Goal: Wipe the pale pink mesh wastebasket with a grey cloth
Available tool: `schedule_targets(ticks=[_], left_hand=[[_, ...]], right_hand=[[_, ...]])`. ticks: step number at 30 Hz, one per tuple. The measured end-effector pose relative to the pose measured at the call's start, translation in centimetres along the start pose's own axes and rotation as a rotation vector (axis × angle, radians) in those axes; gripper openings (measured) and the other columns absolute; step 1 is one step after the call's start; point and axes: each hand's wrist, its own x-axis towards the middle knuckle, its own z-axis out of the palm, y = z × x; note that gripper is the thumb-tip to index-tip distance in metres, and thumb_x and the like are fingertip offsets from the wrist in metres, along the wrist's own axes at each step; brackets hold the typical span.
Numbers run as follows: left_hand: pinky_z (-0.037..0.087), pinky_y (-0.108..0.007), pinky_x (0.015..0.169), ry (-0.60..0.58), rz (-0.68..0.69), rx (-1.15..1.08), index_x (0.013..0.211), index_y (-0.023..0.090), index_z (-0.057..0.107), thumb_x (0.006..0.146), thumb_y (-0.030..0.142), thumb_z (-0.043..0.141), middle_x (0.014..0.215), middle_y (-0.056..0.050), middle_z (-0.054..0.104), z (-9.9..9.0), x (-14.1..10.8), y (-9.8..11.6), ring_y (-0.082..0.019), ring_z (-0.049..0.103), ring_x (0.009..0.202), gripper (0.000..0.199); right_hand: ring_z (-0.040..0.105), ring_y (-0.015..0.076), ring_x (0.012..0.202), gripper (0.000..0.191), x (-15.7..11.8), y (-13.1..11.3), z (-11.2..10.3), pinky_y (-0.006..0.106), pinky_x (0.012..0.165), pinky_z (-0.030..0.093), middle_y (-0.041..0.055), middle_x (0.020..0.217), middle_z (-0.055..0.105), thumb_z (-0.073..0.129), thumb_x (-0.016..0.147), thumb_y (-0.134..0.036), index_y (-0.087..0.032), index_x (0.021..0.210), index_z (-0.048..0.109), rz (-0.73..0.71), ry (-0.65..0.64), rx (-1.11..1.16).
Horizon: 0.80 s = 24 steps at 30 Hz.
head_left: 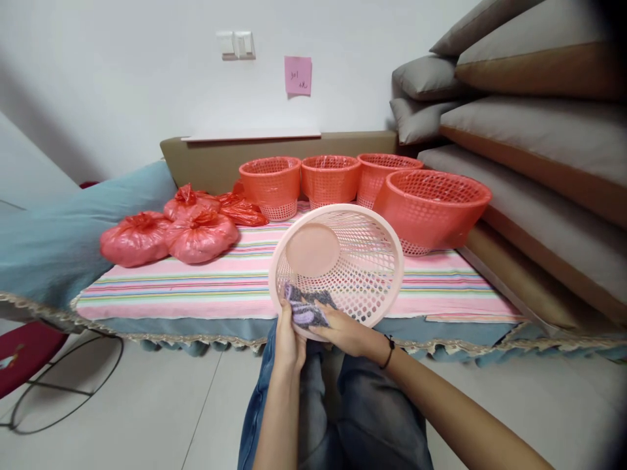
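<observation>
A pale pink perforated basket point(313, 251) lies tipped toward me at the near edge of the striped cloth, its open mouth facing me. Inside its lower rim is a grey and purple knitted cloth point(306, 312). My left hand point(290, 336) is closed on the cloth's left side, with its wrist below the rim. From the right, my right hand point(340, 329) grips the same cloth, its fingers reaching over the rim. A black band circles my right wrist. Parts of the cloth are covered by my fingers.
Red bags point(200, 235), tied shut, sit at the left on the striped cloth point(196, 287). Several red-lined baskets point(434, 209) stand behind and to the right. Stacked cushions point(533, 137) rise at the far right. A dark red stool point(29, 352) is at the lower left.
</observation>
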Motion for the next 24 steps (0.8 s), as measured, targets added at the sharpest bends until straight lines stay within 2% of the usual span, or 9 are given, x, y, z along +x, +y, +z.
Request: schedule_targets(ticks=[2,4,9,14,17,19,22,24], left_hand=[[0.043,-0.037,0.113,0.022,-0.017,-0.005,0.143,0.027,0.053,0.098,0.041,0.053,0.140,-0.007,0.063,0.0,0.1,0.5,-0.020,0.057,0.131,0.047],[0.047,-0.036,0.109,0.028,-0.012,-0.017,0.142,0.026,0.054,0.099,0.041,0.052,0.135,-0.008,0.066,0.2,0.1,1.0,-0.020,0.061,0.126,0.046],[0.053,-0.040,0.102,0.068,-0.030,-0.036,0.148,0.027,0.047,0.099,0.042,0.050,0.136,-0.012,0.064,0.1,0.3,1.8,-0.023,0.068,0.115,0.052],[0.056,-0.046,0.097,0.092,-0.055,0.020,0.150,0.036,0.042,0.096,0.045,0.055,0.145,-0.010,0.057,-0.3,0.4,2.0,-0.026,0.066,0.116,0.057],[0.055,-0.045,0.098,0.088,-0.035,0.032,0.152,0.036,0.040,0.096,0.046,0.055,0.148,-0.011,0.054,0.0,0.5,2.0,-0.026,0.063,0.121,0.058],[0.053,-0.042,0.101,0.099,-0.027,0.046,0.153,0.036,0.038,0.097,0.045,0.053,0.152,-0.010,0.050,0.5,0.4,2.0,-0.024,0.060,0.127,0.059],[0.047,-0.037,0.109,0.073,0.013,0.058,0.154,0.033,0.037,0.098,0.040,0.053,0.154,-0.008,0.049,1.4,0.0,1.4,-0.021,0.053,0.136,0.058],[0.042,-0.036,0.113,0.042,0.069,0.067,0.152,0.031,0.041,0.097,0.038,0.056,0.152,-0.007,0.052,1.9,-0.4,0.8,-0.021,0.049,0.139,0.057]], right_hand=[[0.032,0.0312,0.149,0.064,-1.5,-0.7,-0.9,0.054,0.123,0.020,0.0084,0.160,0.038,0.055,0.096,-0.037,-0.024,0.156,0.036,-0.028,-0.073,-0.092],[0.032,0.0340,0.148,0.059,-2.8,-1.2,-1.9,0.059,0.122,0.019,0.0079,0.158,0.041,0.058,0.095,-0.034,-0.025,0.151,0.044,-0.065,-0.132,-0.212],[0.040,0.0406,0.143,0.036,-5.3,-1.1,-4.5,0.067,0.120,0.015,0.0045,0.148,0.054,0.064,0.085,-0.025,-0.028,0.119,0.074,-0.046,-0.187,-0.542],[0.039,0.0404,0.143,0.029,-6.5,-0.3,-7.3,0.064,0.121,0.014,0.0063,0.138,0.064,0.064,0.076,-0.020,-0.026,0.099,0.081,0.005,-0.074,-0.708],[0.041,0.0406,0.142,0.029,-6.3,-0.4,-8.5,0.061,0.121,0.017,0.0106,0.134,0.066,0.062,0.078,-0.023,-0.021,0.100,0.080,0.037,-0.051,-0.762],[0.048,0.0392,0.136,0.030,-5.6,-0.4,-9.0,0.058,0.120,0.021,0.0146,0.125,0.071,0.059,0.082,-0.025,-0.017,0.103,0.079,0.061,-0.023,-0.764],[0.061,0.0358,0.118,0.030,-3.6,0.3,-9.2,0.054,0.115,0.027,0.0165,0.105,0.076,0.051,0.090,-0.030,-0.016,0.095,0.077,0.110,0.069,-0.666],[0.065,0.0345,0.109,0.033,-1.8,1.3,-8.7,0.053,0.112,0.031,0.0158,0.099,0.076,0.048,0.093,-0.035,-0.017,0.087,0.075,0.179,0.201,-0.455]])
